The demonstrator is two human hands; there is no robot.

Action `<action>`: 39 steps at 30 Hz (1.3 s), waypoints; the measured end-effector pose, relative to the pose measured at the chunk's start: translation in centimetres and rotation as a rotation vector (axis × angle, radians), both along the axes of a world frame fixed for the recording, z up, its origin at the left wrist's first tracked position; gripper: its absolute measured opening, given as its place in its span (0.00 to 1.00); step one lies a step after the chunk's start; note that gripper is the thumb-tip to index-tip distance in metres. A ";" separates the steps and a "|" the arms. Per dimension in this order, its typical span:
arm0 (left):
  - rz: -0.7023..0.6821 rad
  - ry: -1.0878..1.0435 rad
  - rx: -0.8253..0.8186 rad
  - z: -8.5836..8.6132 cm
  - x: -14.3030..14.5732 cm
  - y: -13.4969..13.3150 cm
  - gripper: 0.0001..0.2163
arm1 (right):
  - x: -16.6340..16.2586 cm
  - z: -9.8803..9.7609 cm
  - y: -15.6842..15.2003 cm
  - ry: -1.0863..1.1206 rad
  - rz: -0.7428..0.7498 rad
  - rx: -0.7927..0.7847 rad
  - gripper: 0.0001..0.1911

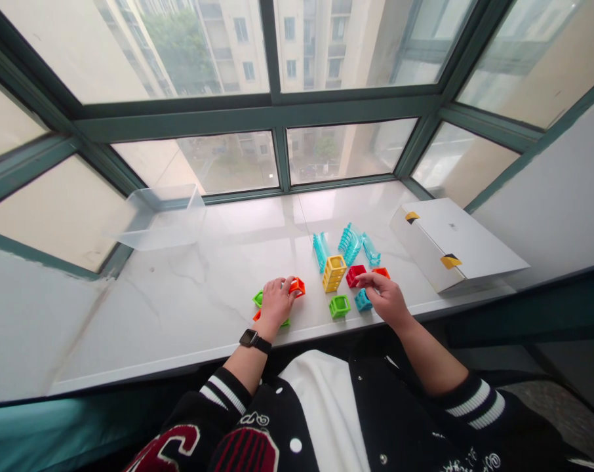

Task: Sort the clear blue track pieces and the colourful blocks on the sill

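Observation:
My left hand is closed on an orange open-frame block, fingers on its left side. Partly hidden under that hand lie green blocks and another orange piece. My right hand reaches in from the right, its fingers stretched and thumb apart. Its fingertips are at the edge of a red block; whether they touch it is unclear. Beneath those fingers sits a blue block, and an orange block shows behind them. Between my hands stand a yellow block stack and a green block.
Clear turquoise track-like pieces lie behind the yellow stack. A transparent plastic bin stands at the back left of the marble-look sill. On the right is a white box with yellow-and-black tabs. Framed windows close off the back.

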State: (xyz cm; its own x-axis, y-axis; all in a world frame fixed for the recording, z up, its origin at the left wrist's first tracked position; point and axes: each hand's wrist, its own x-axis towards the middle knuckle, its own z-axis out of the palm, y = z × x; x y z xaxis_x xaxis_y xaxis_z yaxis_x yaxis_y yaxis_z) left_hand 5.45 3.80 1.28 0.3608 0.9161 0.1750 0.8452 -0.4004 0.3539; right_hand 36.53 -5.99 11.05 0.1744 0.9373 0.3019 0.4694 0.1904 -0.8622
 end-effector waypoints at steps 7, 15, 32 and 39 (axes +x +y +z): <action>-0.052 -0.034 0.054 0.3 -0.2 -0.5 0.19 | 0.1 -0.3 -0.3 0.014 0.002 -0.009 0.14; -0.082 -0.418 0.139 5.2 -0.2 -3.2 0.19 | -2.5 0.9 -0.6 0.089 0.141 0.010 0.11; -0.337 -0.703 0.074 13.4 3.6 -7.6 0.07 | -7.1 3.3 0.1 0.437 0.305 -0.126 0.36; -0.359 -0.840 -0.064 13.3 5.4 -6.9 0.04 | -6.0 2.4 -0.3 0.563 0.260 -0.073 0.36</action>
